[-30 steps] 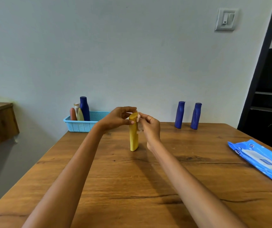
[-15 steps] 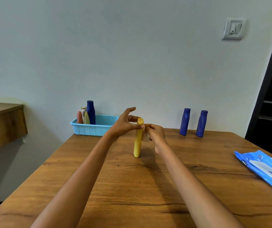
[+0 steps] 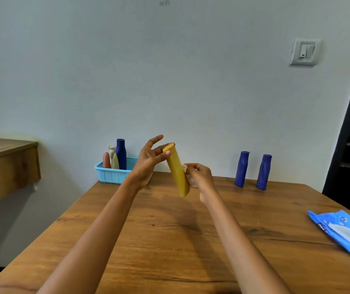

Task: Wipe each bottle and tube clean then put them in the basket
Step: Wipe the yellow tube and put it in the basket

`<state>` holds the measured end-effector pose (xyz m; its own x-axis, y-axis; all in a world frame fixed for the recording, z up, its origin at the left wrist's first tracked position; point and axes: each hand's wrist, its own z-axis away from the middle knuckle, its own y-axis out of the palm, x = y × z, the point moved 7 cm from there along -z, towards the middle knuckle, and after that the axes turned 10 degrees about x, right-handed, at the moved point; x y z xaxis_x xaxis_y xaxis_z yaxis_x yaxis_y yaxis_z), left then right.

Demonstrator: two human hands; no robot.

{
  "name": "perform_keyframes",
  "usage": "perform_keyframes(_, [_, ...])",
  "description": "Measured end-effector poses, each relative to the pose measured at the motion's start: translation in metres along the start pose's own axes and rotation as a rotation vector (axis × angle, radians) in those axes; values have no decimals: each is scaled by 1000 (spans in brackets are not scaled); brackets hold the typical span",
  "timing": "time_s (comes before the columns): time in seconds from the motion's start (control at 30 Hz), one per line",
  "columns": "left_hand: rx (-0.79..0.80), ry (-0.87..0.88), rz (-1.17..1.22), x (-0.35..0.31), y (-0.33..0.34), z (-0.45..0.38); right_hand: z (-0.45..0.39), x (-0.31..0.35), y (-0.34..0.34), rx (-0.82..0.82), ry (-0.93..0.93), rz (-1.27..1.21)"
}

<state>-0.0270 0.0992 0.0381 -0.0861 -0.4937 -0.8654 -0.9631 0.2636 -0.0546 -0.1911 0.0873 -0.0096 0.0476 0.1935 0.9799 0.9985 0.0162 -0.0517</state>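
Lifting the yellow tube (image 3: pixel 178 172) off the surface (image 3: pixel 170 240) and tilting it, we pinched its cap with the left hand (image 3: pixel 148 160); the right hand (image 3: pixel 199 177) gripped the wipe (image 3: pixel 185 169) at its three-o'clock side, wiping unfinished.

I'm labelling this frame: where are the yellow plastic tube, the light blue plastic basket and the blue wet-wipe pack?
yellow plastic tube (image 3: pixel 178 175): head view, mid body.
light blue plastic basket (image 3: pixel 111 176): head view, front wall.
blue wet-wipe pack (image 3: pixel 343 234): head view, top face.

Both arms outstretched; left hand (image 3: pixel 148 159) fingers splayed, right hand (image 3: pixel 199 176) curled.
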Motion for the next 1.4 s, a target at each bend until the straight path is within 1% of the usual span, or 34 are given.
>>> perform_keyframes(0.07, [22,5,12,-3,-1,1,1,0,1,48,19,54])
perform_keyframes(0.13, [47,5,4,-5,3,1,3,9,2,52,-20,72])
perform_keyframes(0.23, [63,4,-29,-4,9,0,5,29,5,40,-90,-23])
perform_keyframes(0.33, [18,9,-51,-5,10,-3,5,45,8,39,-180,-96])
perform_keyframes(0.43, [-45,28,-58,-9,9,-4,-2,49,15,49,-217,-33])
perform_keyframes(0.53, [-105,36,-25,-12,2,-3,-12,38,16,57,-158,109])
perform_keyframes(0.63, [-124,37,9,-13,-5,-2,-18,11,17,125,-8,212])
perform_keyframes(0.7, [-138,30,12,-12,-7,-1,-18,-3,18,162,77,197])
perform_keyframes(0.83, [-218,31,20,-10,-12,1,-14,-13,14,141,144,76])
perform_keyframes(0.9, [-252,43,-33,-10,-8,0,-15,-16,13,125,160,57])
perform_keyframes(1.0, [-278,57,-182,-12,5,-3,-17,-15,12,90,173,188])
perform_keyframes(1.1, [-319,31,-296,-7,11,-6,-17,-13,19,143,201,311])
perform_keyframes(1.2, [-369,-45,-377,3,7,-5,-17,-5,25,181,181,360])
perform_keyframes(1.27, [-409,-102,-383,10,1,-2,-17,5,28,176,126,275])
perform_keyframes(1.4, [-480,-173,-378,13,-6,3,-14,25,34,169,-37,17])
